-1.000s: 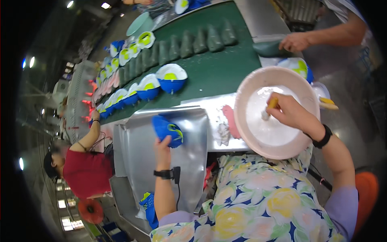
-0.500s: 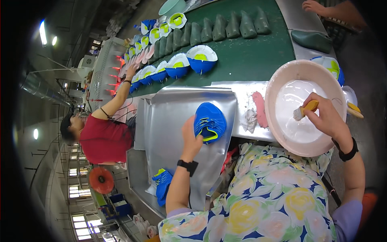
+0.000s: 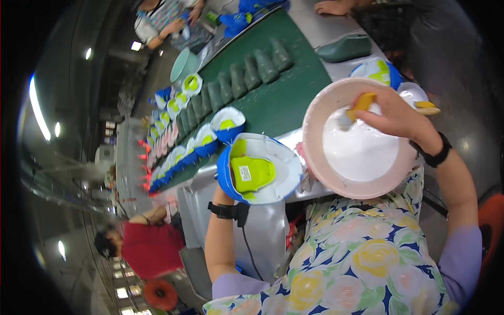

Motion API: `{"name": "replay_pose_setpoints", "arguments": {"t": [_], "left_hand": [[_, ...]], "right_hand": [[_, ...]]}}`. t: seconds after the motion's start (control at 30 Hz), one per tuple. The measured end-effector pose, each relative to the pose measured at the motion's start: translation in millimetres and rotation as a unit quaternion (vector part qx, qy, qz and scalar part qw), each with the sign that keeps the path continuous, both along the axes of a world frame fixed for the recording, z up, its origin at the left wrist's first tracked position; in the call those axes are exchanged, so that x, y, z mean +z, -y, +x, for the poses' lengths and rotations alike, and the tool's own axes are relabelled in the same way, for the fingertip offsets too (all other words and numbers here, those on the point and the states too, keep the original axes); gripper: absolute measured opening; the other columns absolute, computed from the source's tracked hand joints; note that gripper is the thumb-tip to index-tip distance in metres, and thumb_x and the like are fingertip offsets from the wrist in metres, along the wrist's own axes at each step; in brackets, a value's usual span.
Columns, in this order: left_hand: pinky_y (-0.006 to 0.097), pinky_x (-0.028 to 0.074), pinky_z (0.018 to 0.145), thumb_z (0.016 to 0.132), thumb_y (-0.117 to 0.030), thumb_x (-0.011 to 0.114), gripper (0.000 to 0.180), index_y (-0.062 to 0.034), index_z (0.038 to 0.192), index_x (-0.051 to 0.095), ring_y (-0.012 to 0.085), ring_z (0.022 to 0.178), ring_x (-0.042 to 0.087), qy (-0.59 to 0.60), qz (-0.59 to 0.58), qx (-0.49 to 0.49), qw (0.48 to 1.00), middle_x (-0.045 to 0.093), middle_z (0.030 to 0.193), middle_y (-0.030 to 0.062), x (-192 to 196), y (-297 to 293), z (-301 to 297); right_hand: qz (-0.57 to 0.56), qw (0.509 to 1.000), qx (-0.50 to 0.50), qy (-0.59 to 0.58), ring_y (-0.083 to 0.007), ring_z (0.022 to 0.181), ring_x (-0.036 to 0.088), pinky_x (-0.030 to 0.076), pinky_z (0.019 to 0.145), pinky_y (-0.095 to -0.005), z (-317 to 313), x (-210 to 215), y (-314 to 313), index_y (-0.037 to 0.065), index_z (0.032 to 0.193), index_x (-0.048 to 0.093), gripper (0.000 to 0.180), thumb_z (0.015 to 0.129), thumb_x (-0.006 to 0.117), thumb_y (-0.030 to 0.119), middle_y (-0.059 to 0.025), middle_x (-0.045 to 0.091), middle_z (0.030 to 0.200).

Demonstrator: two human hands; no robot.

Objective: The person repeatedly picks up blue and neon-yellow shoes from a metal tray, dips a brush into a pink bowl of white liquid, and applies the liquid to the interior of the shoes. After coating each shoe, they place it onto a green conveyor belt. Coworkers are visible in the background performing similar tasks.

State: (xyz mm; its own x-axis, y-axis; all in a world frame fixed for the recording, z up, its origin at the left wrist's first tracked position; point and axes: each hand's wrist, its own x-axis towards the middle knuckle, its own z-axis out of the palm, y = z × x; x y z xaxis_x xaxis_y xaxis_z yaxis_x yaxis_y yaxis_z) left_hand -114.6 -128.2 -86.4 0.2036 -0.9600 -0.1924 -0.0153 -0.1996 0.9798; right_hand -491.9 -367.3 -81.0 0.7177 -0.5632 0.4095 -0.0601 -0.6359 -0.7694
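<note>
My left hand (image 3: pixel 223 195) holds up a blue shoe upper (image 3: pixel 283 165), tilted so its open underside faces me. White lasting edge and a lime-green insole with a small white label show inside it. Most of the fingers are hidden behind the upper. In my right hand (image 3: pixel 395 114) is a brush (image 3: pixel 362 103) with a yellow handle, gripped between thumb and fingers. Its whitish bristles hang over a pale pink basin (image 3: pixel 318 173) of white liquid (image 3: pixel 357 152); whether they touch the liquid I cannot tell.
Dark green shoe lasts (image 3: pixel 251 72) and rows of blue uppers (image 3: pixel 206 143) stand on the green belt (image 3: pixel 299 86). Metal sheeting (image 3: pixel 273 223) covers the near work surface. A co-worker in red (image 3: pixel 152 247) is at the left; another person's hand (image 3: pixel 334 7) rests at the far edge.
My left hand has raised the blue upper off the metal sheet and turned its underside into view. The brush stays over the basin. The whole view has swung to the right.
</note>
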Motion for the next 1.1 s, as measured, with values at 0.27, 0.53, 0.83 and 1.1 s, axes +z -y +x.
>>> {"name": "replay_pose_setpoints", "arguments": {"t": [0.27,0.53,0.83,1.1], "left_hand": [[0.035,0.048,0.097,0.093,-0.011,0.057,0.036,-0.0028,0.128,0.052,0.0198,0.105,0.062,-0.191,0.029,-0.036,0.980,0.065,0.113,0.0091,4,76,-88],[0.036,0.049,0.097,0.093,-0.013,0.058,0.038,-0.0023,0.129,0.051,0.0210,0.104,0.062,-0.126,-0.129,0.095,0.979,0.065,0.112,0.0097,-15,100,-115],[0.037,0.049,0.097,0.093,-0.016,0.059,0.040,-0.0019,0.130,0.051,0.0224,0.103,0.063,0.100,-0.323,0.209,0.918,0.066,0.112,0.0104,-49,121,-127],[0.038,0.049,0.097,0.094,-0.019,0.060,0.043,-0.0014,0.131,0.050,0.0236,0.102,0.063,0.204,-0.263,0.138,0.933,0.066,0.111,0.0110,-55,115,-73]], "right_hand": [[0.036,0.995,0.083,0.039,-0.0287,0.069,0.066,0.050,0.064,-0.0346,20,40,6,0.001,0.093,0.059,0.019,0.082,0.067,0.015,-0.0140,0.067,0.077],[0.178,0.974,-0.139,0.025,-0.0262,0.067,0.066,0.051,0.064,-0.0344,-5,15,-1,-0.004,0.084,0.060,0.031,0.080,0.068,0.025,-0.0172,0.067,0.074],[0.379,0.918,-0.093,0.064,-0.0118,0.069,0.065,0.053,0.059,-0.0249,3,-21,-24,-0.005,0.099,0.060,0.030,0.088,0.067,0.021,-0.0106,0.066,0.082],[0.360,0.917,-0.054,0.164,-0.0130,0.068,0.065,0.051,0.062,-0.0258,-10,-7,-28,-0.003,0.089,0.062,0.021,0.085,0.069,0.016,-0.0103,0.067,0.078]]}}
